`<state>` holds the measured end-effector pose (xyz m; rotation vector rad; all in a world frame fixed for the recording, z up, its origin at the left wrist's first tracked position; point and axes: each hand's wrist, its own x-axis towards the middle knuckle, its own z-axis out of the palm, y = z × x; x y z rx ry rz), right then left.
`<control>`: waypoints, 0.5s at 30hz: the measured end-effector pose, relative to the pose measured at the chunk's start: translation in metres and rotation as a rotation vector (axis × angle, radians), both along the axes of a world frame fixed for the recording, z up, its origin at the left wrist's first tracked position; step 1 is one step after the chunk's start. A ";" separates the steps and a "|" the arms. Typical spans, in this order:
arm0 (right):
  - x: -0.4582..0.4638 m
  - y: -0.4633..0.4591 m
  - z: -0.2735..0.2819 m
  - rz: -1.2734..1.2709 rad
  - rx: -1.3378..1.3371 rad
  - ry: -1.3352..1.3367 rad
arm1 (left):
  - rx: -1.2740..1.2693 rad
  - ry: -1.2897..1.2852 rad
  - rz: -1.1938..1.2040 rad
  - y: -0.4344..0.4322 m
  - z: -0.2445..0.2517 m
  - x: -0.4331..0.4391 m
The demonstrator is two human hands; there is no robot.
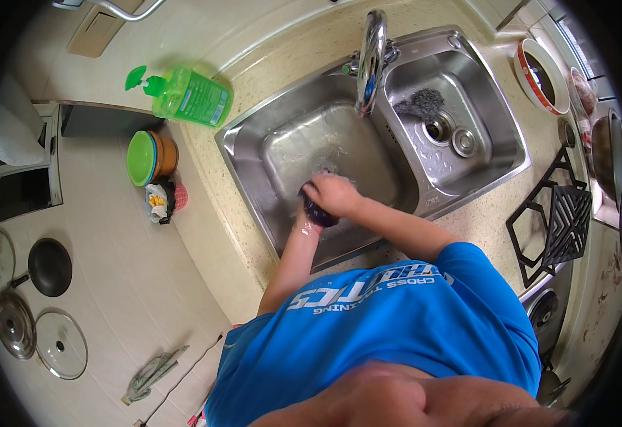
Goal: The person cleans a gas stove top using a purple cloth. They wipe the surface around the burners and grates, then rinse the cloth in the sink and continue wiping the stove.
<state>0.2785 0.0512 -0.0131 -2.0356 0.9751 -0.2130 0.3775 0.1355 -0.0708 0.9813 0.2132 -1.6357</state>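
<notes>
Over the large basin of the stainless steel sink point(281, 155), both my hands are around a glossy dark purple rounded object point(320, 214), too covered to name surely. My right hand point(336, 193) lies across its top with curled fingers. My left hand point(302, 218) holds it from below and is mostly hidden; its wrist is wet. Beyond my hands, the chrome faucet point(372, 58) curves over the basin. The basin floor glistens with water.
A green pump soap bottle point(198, 99) stands at the left counter edge. The smaller basin holds a dark scouring pad point(423, 104) and a drain strainer point(464, 142). Right, a black metal rack point(567, 224) and a red-rimmed bowl point(522, 69) sit on the counter.
</notes>
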 end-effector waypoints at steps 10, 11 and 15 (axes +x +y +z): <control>-0.049 -0.058 -0.071 -0.346 -0.384 0.433 | 0.287 -0.746 -0.203 0.004 0.037 0.023; -0.047 -0.050 -0.073 -0.168 -0.321 0.476 | 0.388 -0.821 -0.171 0.006 0.033 0.026; -0.044 -0.031 -0.114 0.287 0.023 0.549 | -0.045 -1.771 -0.613 0.017 0.002 0.012</control>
